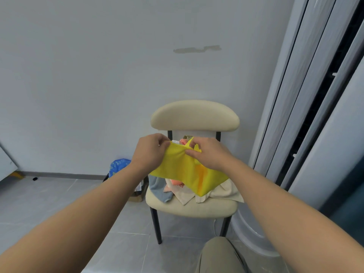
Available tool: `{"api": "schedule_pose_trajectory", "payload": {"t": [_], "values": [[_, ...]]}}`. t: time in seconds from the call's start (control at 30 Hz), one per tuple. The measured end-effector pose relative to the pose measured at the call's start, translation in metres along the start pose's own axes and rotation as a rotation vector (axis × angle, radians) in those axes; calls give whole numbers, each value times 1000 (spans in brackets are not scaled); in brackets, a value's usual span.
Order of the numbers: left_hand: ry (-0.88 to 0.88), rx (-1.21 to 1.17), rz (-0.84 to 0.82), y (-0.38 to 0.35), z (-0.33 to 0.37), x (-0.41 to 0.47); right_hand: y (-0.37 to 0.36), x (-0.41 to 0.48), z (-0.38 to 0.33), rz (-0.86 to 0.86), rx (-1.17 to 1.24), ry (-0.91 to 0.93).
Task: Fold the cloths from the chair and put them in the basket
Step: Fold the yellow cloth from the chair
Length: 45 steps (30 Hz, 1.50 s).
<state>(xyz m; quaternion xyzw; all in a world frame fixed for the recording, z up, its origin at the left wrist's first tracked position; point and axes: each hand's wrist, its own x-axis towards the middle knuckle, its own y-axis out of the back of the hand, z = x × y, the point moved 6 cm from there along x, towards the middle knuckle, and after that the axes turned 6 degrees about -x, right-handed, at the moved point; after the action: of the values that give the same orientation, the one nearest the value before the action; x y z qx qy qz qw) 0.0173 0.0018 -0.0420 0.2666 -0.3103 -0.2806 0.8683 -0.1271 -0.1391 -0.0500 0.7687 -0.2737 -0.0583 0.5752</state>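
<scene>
Here, bright yellow cloth [187, 172], orange-streaked, sagging between pinching fingers [192, 153].

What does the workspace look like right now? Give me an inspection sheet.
Surface: cream chair seat, holding the cloth pile.
Job's things: yellow cloth held up over the seat; blue cloth, pink cloth and beige cloth lie unfolded on the seat; basket not seen.
Clutter: blue bag on the floor left of the chair.
Hands: left hand and right hand each pinch the yellow cloth's top edge.
Cables: thin white line by the chair's front leg, possibly a cord.
Surroundings: wall with a scuffed patch; tiled floor.
</scene>
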Motion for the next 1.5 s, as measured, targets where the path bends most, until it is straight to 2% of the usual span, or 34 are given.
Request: {"api": "schedule_pose_trajectory", "payload": {"t": [0.2, 0.43, 0.63, 0.77, 1.13, 1.3, 1.4, 1.5], "values": [[211, -49, 181, 19, -41, 16, 10, 12, 36, 86, -58, -201], [436, -89, 290, 40, -95, 10, 34, 9, 76, 373, 55, -405], [462, -115, 276, 41, -110, 5, 45, 8, 99, 590, 331, -512], [458, -134, 266, 38, -109, 1, 49, 3, 99, 690, 418, -499], [617, -223, 303, 34, -127, -15, 32, 11, 97, 495, 538, -547], [609, -129, 246, 34, -115, -18, 7, 16, 102, 233, 354, -574], [550, -115, 154, 25, -102, -14, 1, 14, 94, 185, 243, -544], [520, -191, 91, 14, -84, -11, -13, 13, 69, 103, 241, -481]]}}
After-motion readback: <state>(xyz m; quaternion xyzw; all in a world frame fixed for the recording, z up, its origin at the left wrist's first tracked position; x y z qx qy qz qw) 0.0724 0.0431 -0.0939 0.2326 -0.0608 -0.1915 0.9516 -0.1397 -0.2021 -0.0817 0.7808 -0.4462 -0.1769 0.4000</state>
